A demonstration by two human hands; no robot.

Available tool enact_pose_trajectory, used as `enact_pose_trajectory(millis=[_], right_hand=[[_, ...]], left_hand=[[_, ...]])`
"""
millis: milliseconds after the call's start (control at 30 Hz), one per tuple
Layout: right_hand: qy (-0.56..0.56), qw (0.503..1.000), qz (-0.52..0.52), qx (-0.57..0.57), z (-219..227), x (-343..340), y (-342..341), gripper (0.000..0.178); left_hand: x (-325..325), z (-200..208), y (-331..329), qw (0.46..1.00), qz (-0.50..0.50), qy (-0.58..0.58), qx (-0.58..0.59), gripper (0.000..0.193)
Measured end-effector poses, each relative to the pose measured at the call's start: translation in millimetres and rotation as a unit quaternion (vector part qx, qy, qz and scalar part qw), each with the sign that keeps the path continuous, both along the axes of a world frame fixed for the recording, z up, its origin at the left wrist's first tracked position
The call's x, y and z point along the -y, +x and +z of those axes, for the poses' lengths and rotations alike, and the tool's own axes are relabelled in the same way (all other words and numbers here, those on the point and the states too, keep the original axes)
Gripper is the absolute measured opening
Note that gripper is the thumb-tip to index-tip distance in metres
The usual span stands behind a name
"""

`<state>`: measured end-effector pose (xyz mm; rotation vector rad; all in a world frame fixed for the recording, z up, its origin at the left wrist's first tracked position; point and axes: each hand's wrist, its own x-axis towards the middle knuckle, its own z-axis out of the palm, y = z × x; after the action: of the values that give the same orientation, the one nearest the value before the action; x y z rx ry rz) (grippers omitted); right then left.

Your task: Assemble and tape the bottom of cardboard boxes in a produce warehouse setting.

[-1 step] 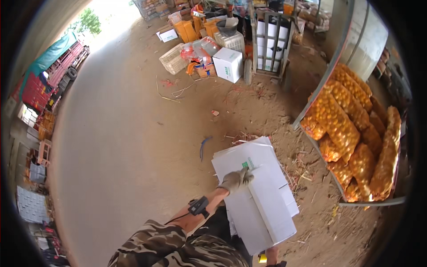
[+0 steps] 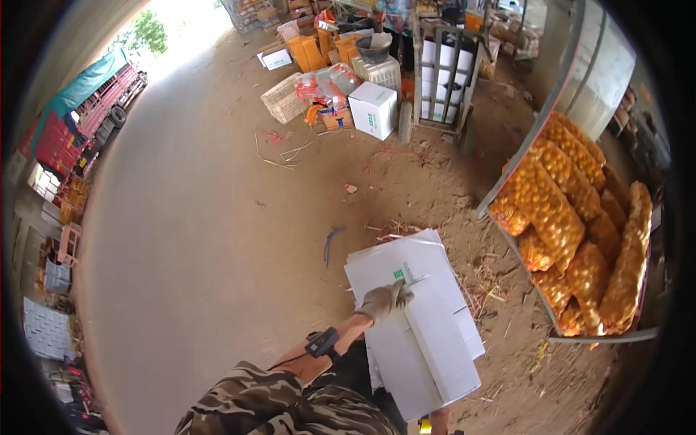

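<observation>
A stack of flattened white cardboard cartons point(image 2: 428, 341) with green print lies tilted in front of my legs. My left hand point(image 2: 384, 300), in a grey-beige glove, is over its upper middle with the fingers curled closed. A thin whitish strip point(image 2: 418, 278) sticks out by the fingertips; what it is I cannot make out. Below the near edge of the cartons, only a bit of my right hand point(image 2: 440, 419) and wrist shows, beside something yellow. Its fingers are hidden behind the cardboard.
At right, a metal-framed cart point(image 2: 533, 279) carries orange mesh sacks point(image 2: 554, 210) of round produce. Ahead are a white carton point(image 2: 373, 109), a pale crate point(image 2: 283, 99) and an upright hand truck point(image 2: 444, 80) loaded with boxes. A red truck point(image 2: 69, 138) is far left. Straw litters the dirt.
The view has tilted slightly, so the cart and boxes sit a little lower. My left hand stays over the cartons with its fingers curled; the cartons have barely shifted.
</observation>
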<state>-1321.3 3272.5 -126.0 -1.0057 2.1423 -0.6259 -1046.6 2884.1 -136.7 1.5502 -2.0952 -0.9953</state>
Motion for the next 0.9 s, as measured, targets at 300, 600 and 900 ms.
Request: enact_pose_trajectory(millis=[300,600,900], right_hand=[[-0.071,0.942,0.326,-0.045,40.1,130.5,18.2,0.036],[-0.271,0.902,0.237,0.24,237.2,443.3,220.6,0.037],[-0.035,0.991,-0.113,-0.068,24.0,135.4,2.1,0.029]], left_hand=[[127.6,205.5,120.5,0.989,0.034,-0.09,0.115,0.068],[225.2,339.0,255.8,0.773,0.356,-0.358,-0.384,0.055],[23.7,-62.6,122.5,0.967,0.212,0.104,0.092,0.106]])
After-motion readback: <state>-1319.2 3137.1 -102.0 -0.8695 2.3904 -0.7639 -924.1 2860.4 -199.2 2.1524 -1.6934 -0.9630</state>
